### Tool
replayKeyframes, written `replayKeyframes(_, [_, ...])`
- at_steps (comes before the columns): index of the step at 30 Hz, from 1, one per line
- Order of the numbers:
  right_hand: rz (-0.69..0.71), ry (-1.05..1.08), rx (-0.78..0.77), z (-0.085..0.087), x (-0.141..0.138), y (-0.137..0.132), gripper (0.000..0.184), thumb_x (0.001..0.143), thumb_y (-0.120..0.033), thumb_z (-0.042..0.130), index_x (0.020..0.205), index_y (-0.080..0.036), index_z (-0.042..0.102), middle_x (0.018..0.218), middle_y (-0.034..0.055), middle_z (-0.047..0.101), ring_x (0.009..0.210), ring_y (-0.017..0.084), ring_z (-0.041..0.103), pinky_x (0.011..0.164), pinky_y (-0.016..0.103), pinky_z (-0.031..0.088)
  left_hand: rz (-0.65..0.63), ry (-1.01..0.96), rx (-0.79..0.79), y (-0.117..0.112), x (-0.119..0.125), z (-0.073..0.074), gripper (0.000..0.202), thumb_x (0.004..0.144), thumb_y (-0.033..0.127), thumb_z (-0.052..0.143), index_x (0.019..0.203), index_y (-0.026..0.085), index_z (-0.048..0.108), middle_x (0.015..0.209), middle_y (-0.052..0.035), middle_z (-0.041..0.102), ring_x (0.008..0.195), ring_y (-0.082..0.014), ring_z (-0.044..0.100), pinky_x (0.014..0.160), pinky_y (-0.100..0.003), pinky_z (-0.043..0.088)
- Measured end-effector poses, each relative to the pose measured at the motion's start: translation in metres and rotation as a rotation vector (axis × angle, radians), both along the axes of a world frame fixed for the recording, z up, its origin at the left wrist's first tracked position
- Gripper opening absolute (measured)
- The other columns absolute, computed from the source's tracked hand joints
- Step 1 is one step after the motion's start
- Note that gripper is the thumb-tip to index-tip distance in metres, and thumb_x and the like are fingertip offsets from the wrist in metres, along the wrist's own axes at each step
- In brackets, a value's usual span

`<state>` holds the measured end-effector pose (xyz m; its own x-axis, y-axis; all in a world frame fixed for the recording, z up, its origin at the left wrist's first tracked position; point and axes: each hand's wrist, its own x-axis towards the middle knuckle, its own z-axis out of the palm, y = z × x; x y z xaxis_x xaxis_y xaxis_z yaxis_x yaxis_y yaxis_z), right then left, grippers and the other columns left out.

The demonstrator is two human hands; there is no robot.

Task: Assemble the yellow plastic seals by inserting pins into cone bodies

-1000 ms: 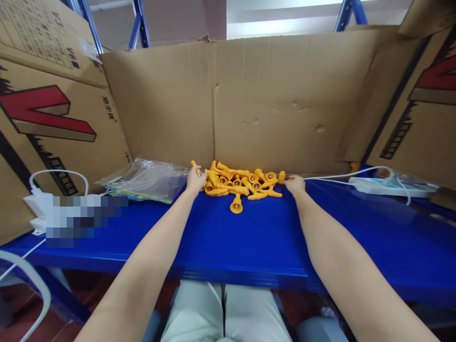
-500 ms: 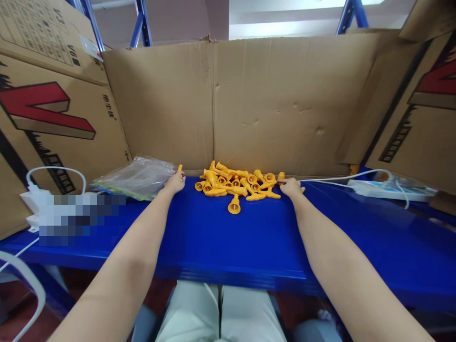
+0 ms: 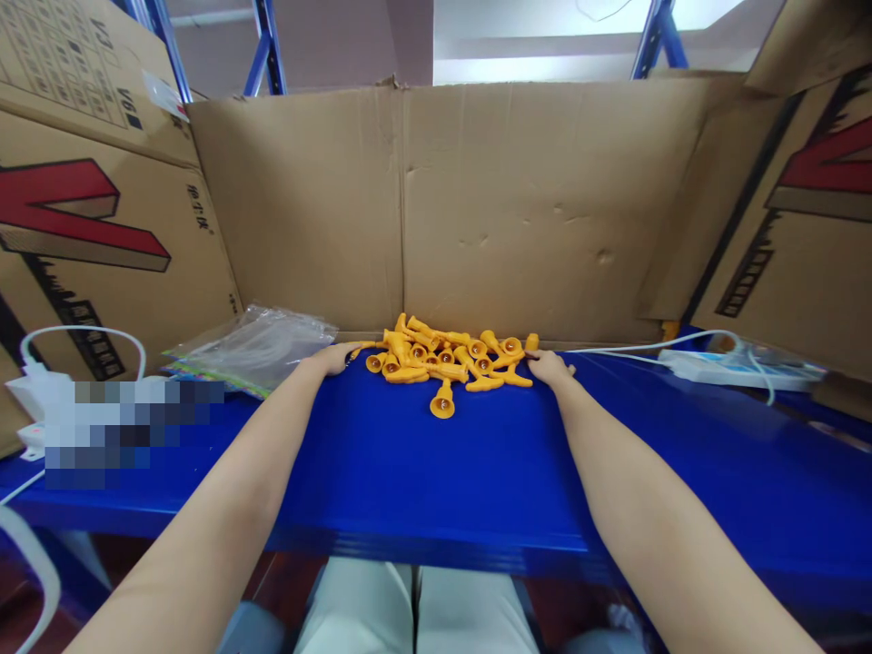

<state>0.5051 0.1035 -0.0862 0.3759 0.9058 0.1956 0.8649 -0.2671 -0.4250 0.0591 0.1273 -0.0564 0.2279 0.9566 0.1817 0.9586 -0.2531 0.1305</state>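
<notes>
A heap of orange plastic pieces (image 3: 446, 359) lies on the blue tabletop, against the cardboard at the back. Many have a flared, cup-like end with something shiny inside; others look like curved handles. One cup-ended piece (image 3: 442, 401) sits in front of the heap, its mouth facing me. At the heap's left side, my left hand (image 3: 332, 358) has its fingers closed on a slim orange piece (image 3: 368, 344) that points toward the heap. My right hand (image 3: 551, 368) rests at the right edge, fingers apart, beside an upright orange piece (image 3: 532, 342). Its fingertips are partly hidden.
Clear plastic bags (image 3: 262, 341) lie in a stack left of my left hand. A white power strip (image 3: 739, 368) with cables is on the right, and a white plug (image 3: 44, 391) with a cable on the left. Cardboard walls (image 3: 545, 200) enclose the back and sides.
My left hand has turned and lowered the slim orange piece from upright to nearly flat, toward the heap. The right hand stays at the heap's right edge. My view has tilted slightly.
</notes>
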Motion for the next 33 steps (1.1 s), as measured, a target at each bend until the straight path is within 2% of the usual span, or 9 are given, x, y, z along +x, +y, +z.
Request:
replayKeyframes(5, [-0.005, 0.001, -0.014, 0.0, 0.0, 0.001, 0.045, 0.084, -0.024, 0.048, 0.125, -0.035, 0.063, 0.133, 0.0054, 0.058, 0.125, 0.031, 0.05, 0.107, 0.061, 0.026, 0.193, 0.095, -0.018, 0.008, -0.009, -0.002, 0.069, 0.068, 0.014, 0.057, 0.136, 0.021, 0.05, 0.131, -0.0116, 0.061, 0.118, -0.0262, 0.059, 0.096, -0.029, 0.045])
replayKeyframes(10, [0.001, -0.007, -0.029, 0.001, 0.001, 0.002, 0.046, 0.084, -0.023, 0.047, 0.127, -0.034, 0.061, 0.135, 0.0053, 0.057, 0.126, 0.031, 0.049, 0.106, 0.062, 0.026, 0.198, 0.117, -0.037, 0.014, -0.023, 0.0, 0.068, 0.068, 0.006, 0.052, 0.134, 0.018, 0.051, 0.132, -0.0126, 0.06, 0.118, -0.0242, 0.058, 0.096, -0.028, 0.045])
replayKeyframes(13, [0.003, -0.024, -0.045, 0.0, 0.001, 0.003, 0.046, 0.085, -0.025, 0.046, 0.128, -0.037, 0.06, 0.137, 0.0043, 0.055, 0.126, 0.031, 0.049, 0.105, 0.064, 0.026, 0.185, 0.112, 0.005, 0.018, -0.027, 0.0, 0.06, 0.07, 0.005, 0.05, 0.129, 0.017, 0.057, 0.129, -0.0122, 0.062, 0.116, -0.023, 0.06, 0.095, -0.026, 0.045])
replayKeyframes(15, [0.01, -0.039, -0.048, -0.001, 0.002, 0.004, 0.046, 0.086, -0.026, 0.044, 0.129, -0.036, 0.059, 0.138, 0.004, 0.054, 0.126, 0.031, 0.048, 0.105, 0.065, 0.025, 0.172, 0.104, 0.066, 0.019, -0.024, 0.002, 0.05, 0.075, 0.01, 0.048, 0.123, 0.015, 0.061, 0.126, -0.013, 0.063, 0.114, -0.0228, 0.061, 0.095, -0.026, 0.045])
replayKeyframes(18, [0.023, -0.052, -0.027, -0.002, 0.003, 0.005, 0.046, 0.086, -0.025, 0.045, 0.128, -0.035, 0.06, 0.139, 0.0045, 0.054, 0.127, 0.032, 0.048, 0.104, 0.064, 0.027, 0.102, 0.115, 0.124, 0.019, -0.009, 0.006, 0.042, 0.084, 0.029, 0.047, 0.121, 0.019, 0.064, 0.121, -0.0115, 0.066, 0.11, -0.023, 0.062, 0.092, -0.027, 0.046])
replayKeyframes(21, [0.026, -0.041, -0.024, -0.003, 0.003, 0.005, 0.046, 0.086, -0.026, 0.046, 0.129, -0.034, 0.06, 0.138, 0.0048, 0.054, 0.127, 0.032, 0.048, 0.103, 0.062, 0.031, 0.037, 0.158, 0.078, 0.017, 0.007, 0.01, 0.044, 0.083, 0.038, 0.049, 0.121, 0.024, 0.065, 0.116, -0.0073, 0.069, 0.107, -0.0223, 0.064, 0.09, -0.027, 0.047])
replayKeyframes(26, [0.019, -0.015, -0.03, -0.002, 0.002, 0.003, 0.046, 0.086, -0.027, 0.045, 0.129, -0.034, 0.059, 0.138, 0.0048, 0.054, 0.129, 0.032, 0.046, 0.105, 0.062, 0.029, 0.129, 0.246, -0.001, 0.016, 0.013, 0.01, 0.04, 0.078, 0.021, 0.051, 0.113, 0.024, 0.071, 0.121, -0.0068, 0.067, 0.113, -0.0226, 0.061, 0.094, -0.026, 0.045])
replayKeyframes(31, [-0.003, -0.009, -0.035, -0.002, 0.001, 0.004, 0.046, 0.087, -0.028, 0.044, 0.13, -0.032, 0.059, 0.138, 0.0056, 0.055, 0.129, 0.031, 0.045, 0.108, 0.063, 0.022, 0.242, 0.249, -0.007, 0.013, -0.002, 0.011, 0.042, 0.073, 0.017, 0.054, 0.111, 0.02, 0.072, 0.121, -0.0126, 0.067, 0.109, -0.0278, 0.063, 0.089, -0.031, 0.049])
replayKeyframes(33, [-0.004, -0.008, -0.027, -0.002, 0.001, 0.003, 0.045, 0.087, -0.027, 0.045, 0.129, -0.032, 0.06, 0.137, 0.0054, 0.055, 0.129, 0.032, 0.045, 0.106, 0.062, 0.025, 0.263, 0.247, -0.008, 0.011, -0.007, 0.012, 0.042, 0.071, 0.017, 0.056, 0.109, 0.019, 0.073, 0.119, -0.0137, 0.068, 0.107, -0.0289, 0.063, 0.087, -0.031, 0.05])
